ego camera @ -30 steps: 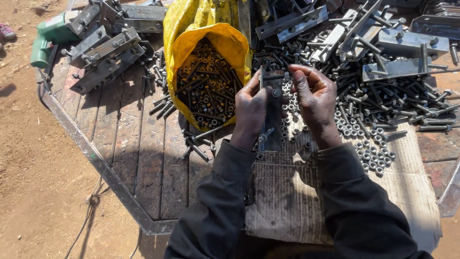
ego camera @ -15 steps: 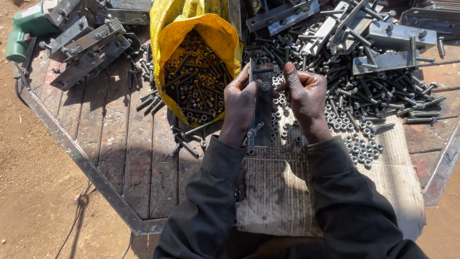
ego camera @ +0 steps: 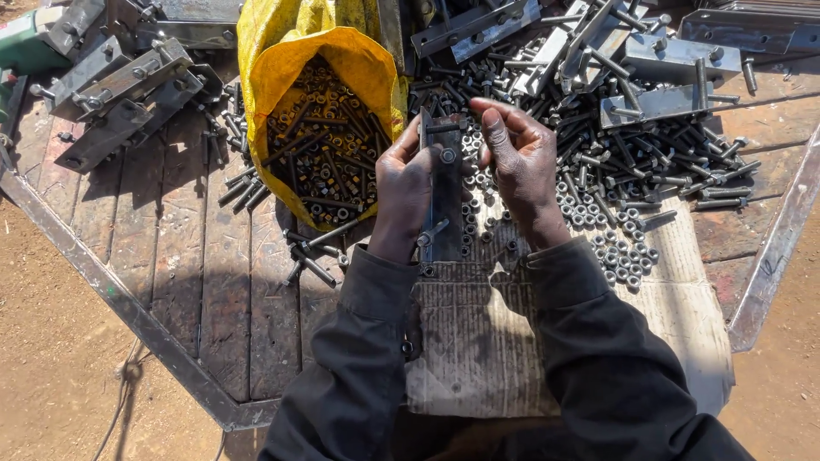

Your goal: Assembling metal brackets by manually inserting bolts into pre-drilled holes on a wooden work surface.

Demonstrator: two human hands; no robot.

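Note:
My left hand (ego camera: 403, 189) grips a long dark metal bracket (ego camera: 446, 192) held upright over a ribbed sheet (ego camera: 483, 341), with a bolt sticking out near the bracket's lower end. My right hand (ego camera: 519, 162) is at the bracket's upper part, fingertips pinched near a bolt head at the top; whether a small part is between them is unclear. Just left of my hands lies an open yellow sack (ego camera: 320, 137) full of bolts and nuts. To the right spreads a pile of loose bolts (ego camera: 658, 158) and nuts (ego camera: 611, 243).
Steel brackets (ego camera: 120, 94) lie at the back left on the wooden table (ego camera: 179, 273), more plates (ego camera: 658, 60) at the back right. A green power tool (ego camera: 26, 47) sits at the far left. The metal table frame (ego camera: 128, 312) borders bare dirt ground.
The view has shifted closer and slightly right. My hands stay on the bracket, the right fingers working at its upper end.

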